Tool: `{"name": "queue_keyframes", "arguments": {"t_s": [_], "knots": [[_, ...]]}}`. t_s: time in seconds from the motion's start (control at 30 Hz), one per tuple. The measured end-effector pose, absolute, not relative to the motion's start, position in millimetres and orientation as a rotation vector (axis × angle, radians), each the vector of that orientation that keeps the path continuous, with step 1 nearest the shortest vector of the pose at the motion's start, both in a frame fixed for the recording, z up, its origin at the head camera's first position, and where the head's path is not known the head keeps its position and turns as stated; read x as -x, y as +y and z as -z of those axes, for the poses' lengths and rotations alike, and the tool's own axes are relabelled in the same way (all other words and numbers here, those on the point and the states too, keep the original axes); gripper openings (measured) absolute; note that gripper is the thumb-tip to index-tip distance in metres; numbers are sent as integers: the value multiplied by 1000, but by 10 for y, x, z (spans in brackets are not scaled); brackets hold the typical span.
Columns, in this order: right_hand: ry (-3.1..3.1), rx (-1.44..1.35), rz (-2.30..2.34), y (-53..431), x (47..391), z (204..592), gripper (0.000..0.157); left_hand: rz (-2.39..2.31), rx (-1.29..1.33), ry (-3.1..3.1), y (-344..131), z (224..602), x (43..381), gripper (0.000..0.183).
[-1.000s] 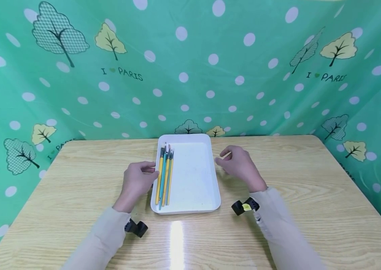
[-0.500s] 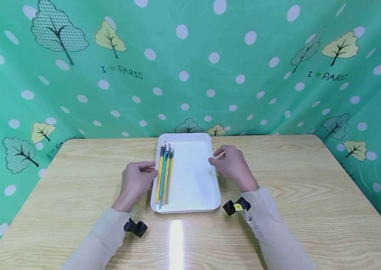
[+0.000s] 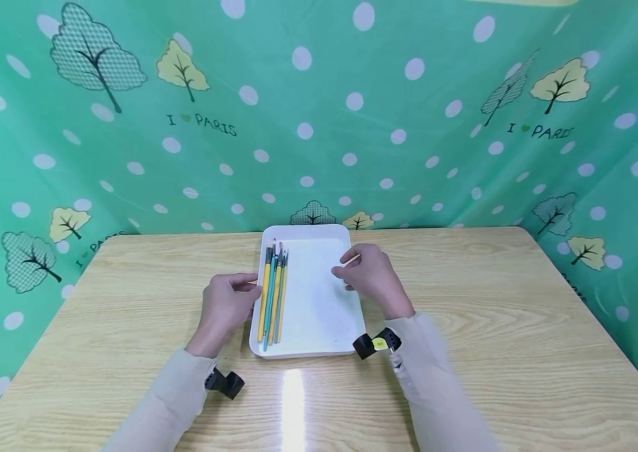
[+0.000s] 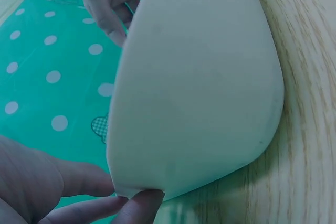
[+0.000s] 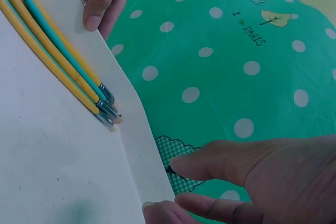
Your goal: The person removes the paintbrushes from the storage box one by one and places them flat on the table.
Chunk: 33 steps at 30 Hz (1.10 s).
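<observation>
A white rectangular tray [image 3: 310, 351] holds several paintbrushes [image 3: 273, 295] with yellow and teal handles. They lie side by side along its left wall, bristles at the far end. My left hand [image 3: 227, 304] grips the tray's left rim, its thumb over the edge; in the left wrist view its fingers [image 4: 142, 205] press against the tray's outside. My right hand [image 3: 372, 276] hangs above the tray's right side, thumb and fingers bent and apart, with nothing between them. In the right wrist view the right hand [image 5: 252, 182] overlaps the tray's edge.
The tray is on a light wood table [image 3: 494, 295] near its back edge. Behind the table hangs a green curtain [image 3: 273, 113] with dots and trees. Black wrist cameras [image 3: 377, 344] are strapped to both sleeves.
My right hand has moved left from beside the tray to above its right part. The left hand keeps its hold on the rim, and the brushes have not moved in the tray.
</observation>
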State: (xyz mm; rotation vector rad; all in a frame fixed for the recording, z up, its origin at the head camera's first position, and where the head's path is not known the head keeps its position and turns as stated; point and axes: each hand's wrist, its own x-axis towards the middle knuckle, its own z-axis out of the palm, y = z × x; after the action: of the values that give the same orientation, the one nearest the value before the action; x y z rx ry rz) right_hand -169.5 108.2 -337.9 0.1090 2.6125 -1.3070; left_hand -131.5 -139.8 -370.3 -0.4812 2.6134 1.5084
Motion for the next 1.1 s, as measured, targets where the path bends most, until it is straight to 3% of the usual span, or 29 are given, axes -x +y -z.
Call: {"name": "queue_keyframes", "arguments": {"t_s": [1.1], "knots": [[2566,-100,1314,610,1633,3565,31,-1459,428,2620,-1386,3684,1282,39]]}}
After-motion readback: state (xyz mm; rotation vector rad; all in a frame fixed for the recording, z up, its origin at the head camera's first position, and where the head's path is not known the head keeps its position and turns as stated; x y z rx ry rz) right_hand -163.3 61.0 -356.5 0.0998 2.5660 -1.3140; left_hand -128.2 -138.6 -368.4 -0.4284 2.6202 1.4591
